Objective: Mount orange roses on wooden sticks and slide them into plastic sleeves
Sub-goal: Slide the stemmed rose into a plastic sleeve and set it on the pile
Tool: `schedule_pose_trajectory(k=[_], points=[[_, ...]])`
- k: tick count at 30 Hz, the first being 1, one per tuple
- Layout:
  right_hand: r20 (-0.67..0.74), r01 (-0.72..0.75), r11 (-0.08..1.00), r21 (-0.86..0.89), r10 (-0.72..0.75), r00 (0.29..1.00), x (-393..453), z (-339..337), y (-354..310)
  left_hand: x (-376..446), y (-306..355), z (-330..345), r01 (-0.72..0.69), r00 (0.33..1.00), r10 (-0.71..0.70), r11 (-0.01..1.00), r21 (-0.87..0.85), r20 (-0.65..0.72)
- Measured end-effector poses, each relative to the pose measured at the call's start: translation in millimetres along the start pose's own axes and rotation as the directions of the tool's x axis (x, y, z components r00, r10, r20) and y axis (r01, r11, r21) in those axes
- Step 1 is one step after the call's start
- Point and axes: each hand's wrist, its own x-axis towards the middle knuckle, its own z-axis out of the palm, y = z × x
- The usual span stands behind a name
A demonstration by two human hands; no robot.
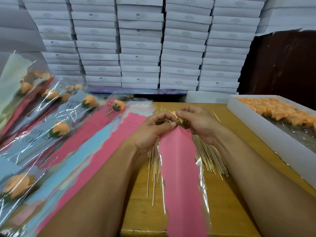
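Above the sticks [209,156] strewn on the table [227,194]: left hand [153,129] pinching the top edge of a pink sleeve [179,168], right hand [196,124] pinching an orange rose [178,118] at the sleeve's mouth. Right of the sticks, a white tray [266,132] of roses. Left of the sticks, filled sleeves [56,120].

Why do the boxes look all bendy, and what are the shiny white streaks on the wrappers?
Head view: the wide lens bows the stacked white boxes outward near the edges; the streaks are light glaring off the clear plastic of the finished sleeves and the pink sleeve; the left side looks smeared and blurry.
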Motion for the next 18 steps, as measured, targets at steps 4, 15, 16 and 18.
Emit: schedule_pose_trajectory(k=[4,15,16,18], points=[[-0.023,0.018,0.998,-0.056,-0.019,1.000,-2,4,-1,2,-1,1,-0.027,0.999,0.026,1.000,-0.006,-0.044],[0.095,0.040,0.995,-0.093,-0.031,0.995,-11,10,-6,4,0,1,-0.050,0.975,0.061,0.997,0.056,-0.216],[0.138,0.033,0.994,-0.101,-0.018,0.990,-12,10,-6,4,0,2,-0.049,0.972,0.058,0.998,0.045,-0.227],[0.230,-0.005,0.996,-0.089,0.025,0.973,-14,8,-7,4,-1,2,-0.046,0.969,0.050,0.999,0.022,-0.243]])
